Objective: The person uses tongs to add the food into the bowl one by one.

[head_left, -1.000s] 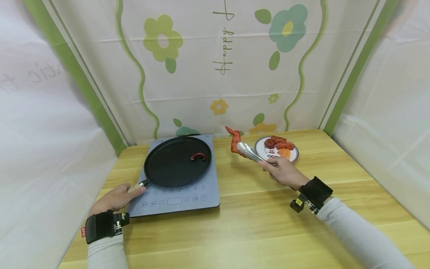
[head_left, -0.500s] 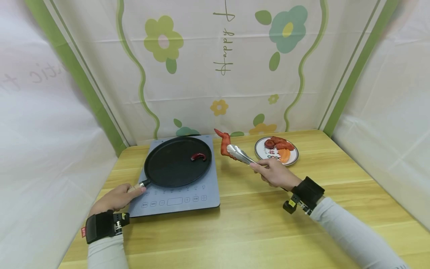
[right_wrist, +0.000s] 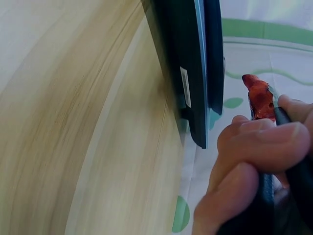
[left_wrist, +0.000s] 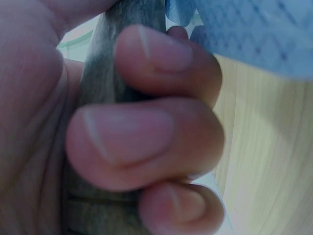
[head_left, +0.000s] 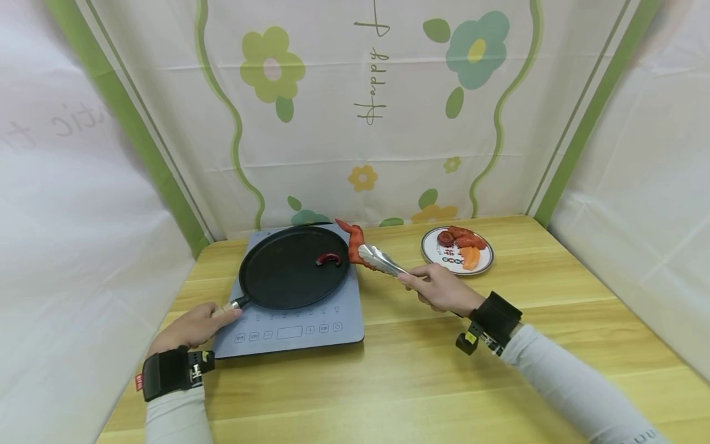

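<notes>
My left hand grips the wooden handle of a flat black frying pan, its fingers curled round it in the left wrist view. The pan sits on a grey induction cooker. A small dark red curved piece, like a chili, lies in the pan near its right side. My right hand holds metal tongs with dark handles. Pinched in their tips is a reddish chicken wing, which overlaps the pan's right rim in the head view.
To the right, a white plate with a dark rim bears reddish meat pieces and orange slices. Everything stands on a wooden table. A flower-print cloth hangs behind, with white cloth at both sides.
My right hand has moved left with the tongs, bringing the chicken wing from beside the plate to the pan's right edge. The left hand and the pan have stayed in place.
</notes>
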Motion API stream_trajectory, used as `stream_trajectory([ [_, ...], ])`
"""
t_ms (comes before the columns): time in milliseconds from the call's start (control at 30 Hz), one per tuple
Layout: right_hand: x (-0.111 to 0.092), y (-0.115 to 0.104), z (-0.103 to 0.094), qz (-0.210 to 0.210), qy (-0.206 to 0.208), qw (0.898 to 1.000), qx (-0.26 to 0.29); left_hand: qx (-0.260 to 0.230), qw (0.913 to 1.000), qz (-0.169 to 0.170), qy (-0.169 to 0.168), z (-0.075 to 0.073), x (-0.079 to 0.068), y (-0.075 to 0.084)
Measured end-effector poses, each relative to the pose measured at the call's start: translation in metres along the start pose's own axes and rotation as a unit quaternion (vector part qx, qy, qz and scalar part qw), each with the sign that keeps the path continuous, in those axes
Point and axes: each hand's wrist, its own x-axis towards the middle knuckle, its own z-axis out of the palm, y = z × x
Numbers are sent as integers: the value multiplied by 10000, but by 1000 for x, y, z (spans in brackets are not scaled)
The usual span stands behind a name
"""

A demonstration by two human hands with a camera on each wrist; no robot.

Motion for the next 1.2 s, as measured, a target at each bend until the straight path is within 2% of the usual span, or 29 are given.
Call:
stream_trajectory([
  [167, 4, -3, 7, 8, -97, 9999, 69, 7, 10000, -28, 4, 0, 0, 0],
  [467, 11, -14, 16, -216, -268, 9994, -39, -27, 10000, -22, 8, -1, -2, 0],
  [733, 18, -26, 25, -114, -471, 9988, 51, -45, 10000, -68, 2, 0, -1, -1],
  [1033, 31, -36, 34, -208, -577, 9981, -110, -24, 9999, -109, -36, -2, 0, 1],
  [1200, 39, -43, 42, -369, -590, 9967, -406, 2, 9999, -127, -69, -2, 1, 1],
])
